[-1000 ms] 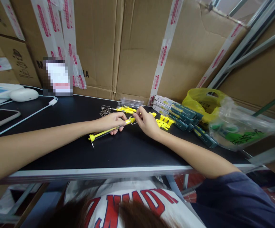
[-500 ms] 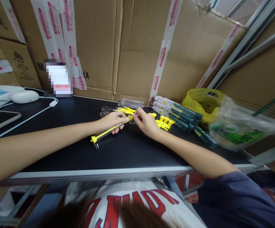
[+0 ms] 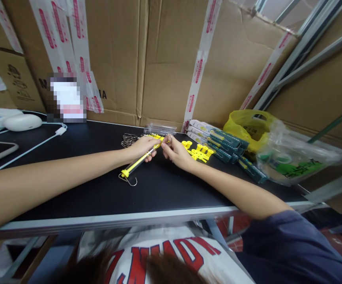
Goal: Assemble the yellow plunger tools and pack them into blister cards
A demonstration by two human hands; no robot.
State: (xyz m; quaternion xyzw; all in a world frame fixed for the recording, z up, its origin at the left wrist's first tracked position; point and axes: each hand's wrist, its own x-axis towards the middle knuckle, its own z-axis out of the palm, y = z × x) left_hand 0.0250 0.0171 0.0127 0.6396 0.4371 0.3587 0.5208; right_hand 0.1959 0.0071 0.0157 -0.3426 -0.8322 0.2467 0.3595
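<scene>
A small assembly workshop: taped cartons wall in a black bench strewn with yellow plastic parts, wire hooks and stacked narrow boxes; the metal bars are probably shelving.

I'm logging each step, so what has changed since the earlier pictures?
The left hand and right hand drew closer together. The yellow rod shifted right at its lower end, its hook turning to show its curve. The left hand's grip and the stacked boxes stayed.
</scene>
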